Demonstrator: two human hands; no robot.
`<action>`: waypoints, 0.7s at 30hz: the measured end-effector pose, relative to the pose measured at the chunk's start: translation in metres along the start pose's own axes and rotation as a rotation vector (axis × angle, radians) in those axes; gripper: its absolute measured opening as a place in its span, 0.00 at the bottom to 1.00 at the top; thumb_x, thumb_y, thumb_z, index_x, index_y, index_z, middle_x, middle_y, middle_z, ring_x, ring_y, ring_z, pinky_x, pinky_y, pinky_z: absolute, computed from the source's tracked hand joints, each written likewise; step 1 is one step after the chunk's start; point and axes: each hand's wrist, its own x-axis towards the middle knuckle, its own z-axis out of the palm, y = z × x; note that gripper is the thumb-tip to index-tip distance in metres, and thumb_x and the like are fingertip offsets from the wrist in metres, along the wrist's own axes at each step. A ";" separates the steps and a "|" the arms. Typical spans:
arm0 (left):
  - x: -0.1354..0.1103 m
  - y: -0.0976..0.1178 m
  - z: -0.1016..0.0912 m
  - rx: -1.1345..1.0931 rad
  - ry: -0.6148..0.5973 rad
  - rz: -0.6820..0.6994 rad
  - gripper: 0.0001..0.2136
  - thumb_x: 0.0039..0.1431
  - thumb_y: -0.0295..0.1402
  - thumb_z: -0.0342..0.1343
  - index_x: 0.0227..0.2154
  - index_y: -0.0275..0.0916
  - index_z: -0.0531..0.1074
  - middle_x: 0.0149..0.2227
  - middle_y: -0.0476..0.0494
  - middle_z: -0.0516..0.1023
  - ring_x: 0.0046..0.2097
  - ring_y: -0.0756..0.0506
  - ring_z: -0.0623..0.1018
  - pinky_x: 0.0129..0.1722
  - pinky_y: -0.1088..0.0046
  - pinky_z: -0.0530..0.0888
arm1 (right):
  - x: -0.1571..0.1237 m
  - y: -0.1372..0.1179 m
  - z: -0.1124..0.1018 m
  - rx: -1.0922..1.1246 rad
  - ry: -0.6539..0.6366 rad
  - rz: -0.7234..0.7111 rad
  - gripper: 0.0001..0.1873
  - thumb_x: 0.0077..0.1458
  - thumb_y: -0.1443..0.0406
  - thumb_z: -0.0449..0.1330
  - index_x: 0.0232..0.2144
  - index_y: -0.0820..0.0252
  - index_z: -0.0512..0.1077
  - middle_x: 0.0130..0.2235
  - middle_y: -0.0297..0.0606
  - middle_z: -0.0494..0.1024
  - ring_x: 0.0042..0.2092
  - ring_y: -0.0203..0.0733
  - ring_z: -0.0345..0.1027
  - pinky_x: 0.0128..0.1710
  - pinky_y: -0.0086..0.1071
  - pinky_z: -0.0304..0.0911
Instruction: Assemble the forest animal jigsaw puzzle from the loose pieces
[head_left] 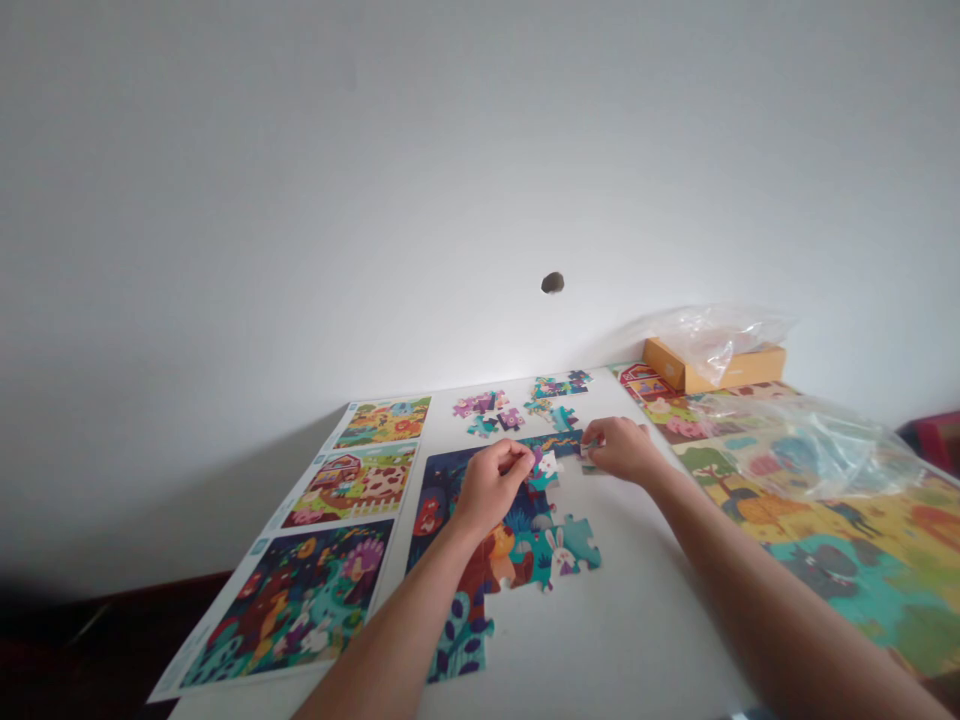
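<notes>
We pinch a small puzzle piece in our right hand, by the puzzle's far right corner. Our left hand is over the half-made forest animal puzzle, finger and thumb close together; we can't tell if they hold anything. The puzzle lies mid-tabletop, right of a three-picture sheet.
</notes>
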 end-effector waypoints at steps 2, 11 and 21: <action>-0.001 0.002 0.000 -0.006 -0.019 0.002 0.10 0.59 0.38 0.54 0.30 0.37 0.73 0.27 0.48 0.76 0.30 0.48 0.75 0.31 0.76 0.68 | -0.001 0.000 -0.002 -0.006 -0.010 -0.007 0.16 0.41 0.68 0.57 0.33 0.47 0.79 0.36 0.35 0.80 0.43 0.49 0.70 0.44 0.41 0.54; -0.001 0.005 -0.001 -0.005 -0.053 -0.001 0.11 0.60 0.38 0.53 0.30 0.36 0.73 0.26 0.48 0.75 0.29 0.49 0.74 0.31 0.76 0.66 | -0.009 -0.003 -0.010 0.076 0.069 -0.100 0.11 0.42 0.69 0.58 0.29 0.54 0.79 0.35 0.38 0.77 0.40 0.45 0.68 0.42 0.37 0.56; -0.003 0.001 0.001 -0.042 -0.118 0.037 0.11 0.61 0.38 0.52 0.31 0.36 0.75 0.27 0.48 0.75 0.30 0.48 0.73 0.30 0.76 0.67 | -0.019 -0.026 -0.002 0.709 -0.285 -0.380 0.12 0.48 0.60 0.63 0.31 0.65 0.76 0.22 0.29 0.69 0.24 0.31 0.57 0.23 0.26 0.50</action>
